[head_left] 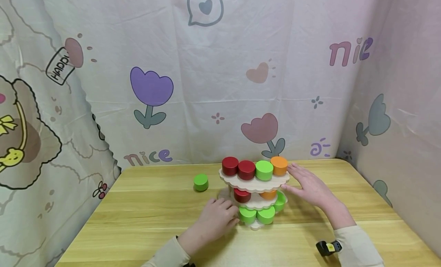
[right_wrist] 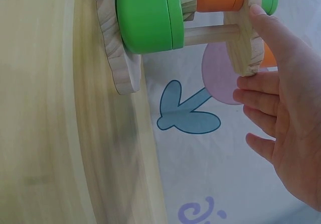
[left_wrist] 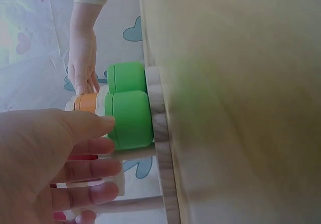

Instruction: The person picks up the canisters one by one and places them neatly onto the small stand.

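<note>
A three-tier wooden stacking tower with scalloped boards stands on the table. Its top board [head_left: 251, 185] bears two red cylinders [head_left: 246, 170], a green cylinder [head_left: 264, 170] and an orange cylinder [head_left: 279, 165]. Red and orange cylinders show on the middle board [head_left: 256, 200], and green cylinders [left_wrist: 131, 119] sit low down. My left hand [head_left: 217, 217] is at the tower's lower left, thumb tip right at a green cylinder, fingers extended beside the boards. On the other side, my right hand [head_left: 311, 186] touches the top board's edge with thumb and fingertips, its fingers nearly straight.
A loose green cylinder [head_left: 201, 182] rests on the wooden table [head_left: 148, 205], left of the tower and farther back. Printed cloth [head_left: 213, 83] hangs behind the table and along its sides.
</note>
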The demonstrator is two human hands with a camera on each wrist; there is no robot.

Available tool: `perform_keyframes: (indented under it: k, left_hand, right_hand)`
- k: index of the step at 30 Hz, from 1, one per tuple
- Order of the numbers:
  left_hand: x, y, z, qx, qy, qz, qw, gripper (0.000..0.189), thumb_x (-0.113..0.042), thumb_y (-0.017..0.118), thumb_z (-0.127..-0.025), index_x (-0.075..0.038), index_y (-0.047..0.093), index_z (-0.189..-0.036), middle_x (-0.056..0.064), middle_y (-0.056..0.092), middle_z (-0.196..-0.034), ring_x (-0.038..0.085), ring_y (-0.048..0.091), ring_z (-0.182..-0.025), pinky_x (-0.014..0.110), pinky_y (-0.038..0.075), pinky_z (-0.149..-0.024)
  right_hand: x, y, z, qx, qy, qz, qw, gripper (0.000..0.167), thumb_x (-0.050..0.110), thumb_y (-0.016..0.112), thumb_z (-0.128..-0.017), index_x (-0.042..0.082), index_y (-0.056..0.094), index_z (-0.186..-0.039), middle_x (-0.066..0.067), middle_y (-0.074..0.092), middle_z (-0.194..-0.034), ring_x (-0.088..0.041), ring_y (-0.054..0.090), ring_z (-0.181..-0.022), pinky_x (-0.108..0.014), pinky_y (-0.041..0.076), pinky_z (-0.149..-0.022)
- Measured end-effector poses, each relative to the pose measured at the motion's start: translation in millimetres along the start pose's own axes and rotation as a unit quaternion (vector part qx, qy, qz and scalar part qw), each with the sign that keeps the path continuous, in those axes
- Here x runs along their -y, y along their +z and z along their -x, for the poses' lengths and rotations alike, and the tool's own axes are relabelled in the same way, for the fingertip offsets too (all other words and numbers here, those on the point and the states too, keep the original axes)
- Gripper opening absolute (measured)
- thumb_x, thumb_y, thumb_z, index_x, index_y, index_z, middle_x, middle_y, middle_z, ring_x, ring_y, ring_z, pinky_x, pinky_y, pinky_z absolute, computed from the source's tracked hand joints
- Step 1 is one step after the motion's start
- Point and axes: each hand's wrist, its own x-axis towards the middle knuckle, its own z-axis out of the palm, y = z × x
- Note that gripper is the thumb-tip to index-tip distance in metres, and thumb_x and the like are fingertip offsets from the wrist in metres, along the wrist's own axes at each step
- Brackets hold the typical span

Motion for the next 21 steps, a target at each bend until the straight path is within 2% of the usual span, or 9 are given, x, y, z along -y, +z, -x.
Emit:
perform_keyframes:
  k: [5, 14, 21]
  left_hand:
    - [7.4, -2.0, 0.8, 0.027, -0.019, 0.001, 0.9995, 0.021, -0.046, 0.069, -0.084, -0.027, 0.066, -0.092, -0.009, 0.066, -0.094, 0.012, 0.061, -0.091, 0.031, 0.042, -0.074]
    - [26.0, -10.6, 2.1, 0.073, -0.058, -0.018, 0.9955, 0.037, -0.052, 0.064, -0.087, -0.021, 0.066, -0.107, -0.002, 0.067, -0.104, 0.019, 0.062, -0.099, 0.039, 0.045, -0.082]
    - [45.0, -15.6, 2.9, 0.072, -0.095, -0.026, 0.9925, 0.038, -0.054, 0.063, -0.087, -0.02, 0.065, -0.103, -0.002, 0.065, -0.099, 0.019, 0.058, -0.093, 0.039, 0.043, -0.08]
  right_hand:
    - [0.0, -0.1, 0.0, 0.0, 0.0, -0.002, 1.0, 0.076, 0.05, 0.062, -0.09, 0.001, 0.043, -0.145, -0.02, 0.039, -0.152, -0.042, 0.032, -0.142, -0.058, 0.026, -0.114]
    - [0.0, 0.0, 0.5, 0.002, 0.003, -0.002, 1.0, 0.076, 0.051, 0.062, -0.09, 0.002, 0.042, -0.145, -0.02, 0.038, -0.153, -0.042, 0.032, -0.143, -0.058, 0.026, -0.114]
    - [0.2, -0.2, 0.5, 0.003, 0.005, -0.005, 1.0, 0.076, 0.05, 0.062, -0.09, 0.002, 0.042, -0.145, -0.02, 0.038, -0.153, -0.042, 0.031, -0.143, -0.058, 0.026, -0.114]
